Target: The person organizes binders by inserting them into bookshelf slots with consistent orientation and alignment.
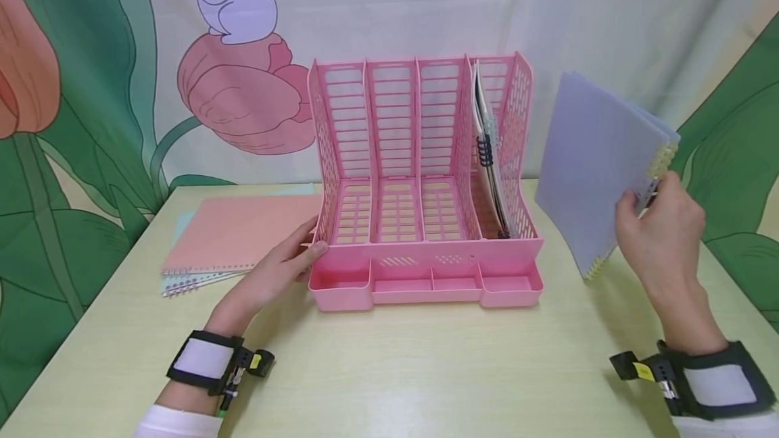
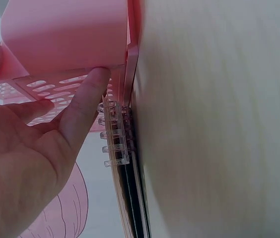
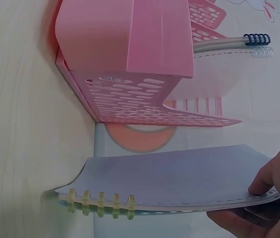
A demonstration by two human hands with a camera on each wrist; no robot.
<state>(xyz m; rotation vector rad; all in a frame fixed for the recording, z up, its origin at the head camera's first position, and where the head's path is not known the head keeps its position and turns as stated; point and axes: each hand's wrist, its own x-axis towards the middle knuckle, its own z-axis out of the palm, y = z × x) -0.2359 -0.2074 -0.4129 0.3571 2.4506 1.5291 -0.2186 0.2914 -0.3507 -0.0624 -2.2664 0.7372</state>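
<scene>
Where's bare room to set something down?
Free: tabletop in front of the pink file organizer, between the black wrist straps; its three left slots. Crowded: rightmost slot, holding spiral notebooks; organizer's left, with left hand and notebook stack; organizer's right, with right hand gripping a lilac spiral notebook.

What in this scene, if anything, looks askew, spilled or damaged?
Only slight untidiness: the notebooks at the right end of the pink rack sit slanted instead of straight, and the notebook stack left of it has unaligned edges. Nothing appears spilled or damaged.
</scene>
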